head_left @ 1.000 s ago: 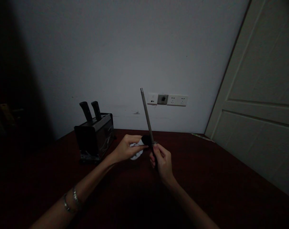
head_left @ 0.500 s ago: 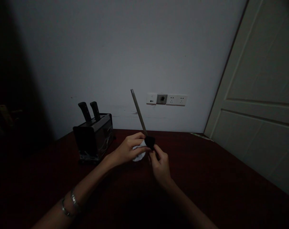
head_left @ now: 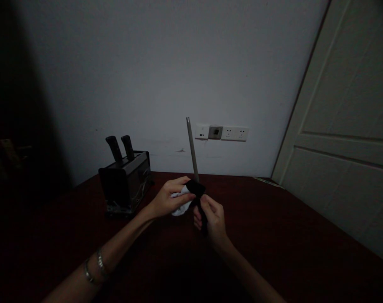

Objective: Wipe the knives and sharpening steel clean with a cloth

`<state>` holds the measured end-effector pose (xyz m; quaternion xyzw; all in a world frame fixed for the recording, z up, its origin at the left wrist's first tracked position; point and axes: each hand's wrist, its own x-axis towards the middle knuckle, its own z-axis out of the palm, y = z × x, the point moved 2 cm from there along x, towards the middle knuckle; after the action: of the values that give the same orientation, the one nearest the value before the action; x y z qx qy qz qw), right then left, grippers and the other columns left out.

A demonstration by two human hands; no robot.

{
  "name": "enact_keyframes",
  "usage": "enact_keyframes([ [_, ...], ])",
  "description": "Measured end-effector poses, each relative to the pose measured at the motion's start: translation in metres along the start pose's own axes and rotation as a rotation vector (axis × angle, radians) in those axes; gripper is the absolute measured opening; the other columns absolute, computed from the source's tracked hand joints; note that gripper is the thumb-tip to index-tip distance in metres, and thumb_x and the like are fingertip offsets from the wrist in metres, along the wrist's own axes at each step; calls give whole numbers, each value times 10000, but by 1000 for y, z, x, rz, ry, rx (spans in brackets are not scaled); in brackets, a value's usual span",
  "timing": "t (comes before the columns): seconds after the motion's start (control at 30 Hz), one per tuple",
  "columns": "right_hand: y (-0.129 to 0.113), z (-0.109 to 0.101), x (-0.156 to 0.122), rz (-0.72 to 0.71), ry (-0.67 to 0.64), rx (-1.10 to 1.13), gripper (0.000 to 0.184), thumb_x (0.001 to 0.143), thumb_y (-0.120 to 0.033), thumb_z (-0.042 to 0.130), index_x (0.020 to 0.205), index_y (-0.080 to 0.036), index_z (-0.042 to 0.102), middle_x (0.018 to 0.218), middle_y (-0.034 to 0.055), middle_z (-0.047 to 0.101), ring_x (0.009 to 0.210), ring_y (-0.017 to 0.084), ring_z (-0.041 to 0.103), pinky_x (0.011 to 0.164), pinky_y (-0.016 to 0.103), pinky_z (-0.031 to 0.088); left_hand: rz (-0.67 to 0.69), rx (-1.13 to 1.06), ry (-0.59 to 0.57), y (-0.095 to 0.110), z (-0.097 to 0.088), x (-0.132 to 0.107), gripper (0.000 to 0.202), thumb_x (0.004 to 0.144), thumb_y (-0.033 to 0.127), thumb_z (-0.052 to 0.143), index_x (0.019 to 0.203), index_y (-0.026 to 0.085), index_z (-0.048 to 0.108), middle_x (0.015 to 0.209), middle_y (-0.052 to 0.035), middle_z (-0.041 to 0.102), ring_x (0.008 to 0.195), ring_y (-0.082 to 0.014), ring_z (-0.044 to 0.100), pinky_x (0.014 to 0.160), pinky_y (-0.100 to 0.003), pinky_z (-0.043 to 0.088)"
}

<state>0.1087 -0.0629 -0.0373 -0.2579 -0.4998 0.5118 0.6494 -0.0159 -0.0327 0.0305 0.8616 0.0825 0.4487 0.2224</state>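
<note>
My right hand (head_left: 214, 216) is closed around the black handle of a sharpening steel (head_left: 193, 151), whose long grey rod points up and leans slightly left. With my left hand (head_left: 170, 197) I pinch a black-and-white cloth (head_left: 181, 207) against the base of the rod, just above the handle. The cloth's black part covers that joint, and its white part bunches under my left fingers. Both hands nearly touch above the dark red tabletop (head_left: 242, 227).
A knife block (head_left: 124, 181) with two black-handled knives (head_left: 114, 148) stands on the left of the table. Behind is a pale wall with a row of sockets (head_left: 221, 133). A white panelled door (head_left: 336, 126) rises on the right.
The steel has tilted more upright, its tip moving right. My right hand has turned so that more of the handle shows below it. The cloth stays at the rod's base.
</note>
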Motion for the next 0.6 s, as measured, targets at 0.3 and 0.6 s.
enact_keyframes([
  [0.3,-4,3,0,71,6,153,343,759,-484,551,722,-145,525,396,-89,373,291,26,285,281,141,232,-96,-41,59,-5,-2,-2,250,817,225,528,625,100,627,694,-32,535,637,-97,493,580,-206,377],
  [0.6,-5,1,2,35,-5,201,332,761,-476,552,731,-146,540,398,-90,374,284,20,277,279,136,233,-316,-85,218,-24,3,-5,346,802,399,516,630,104,573,611,10,486,534,-69,410,493,-178,333],
])
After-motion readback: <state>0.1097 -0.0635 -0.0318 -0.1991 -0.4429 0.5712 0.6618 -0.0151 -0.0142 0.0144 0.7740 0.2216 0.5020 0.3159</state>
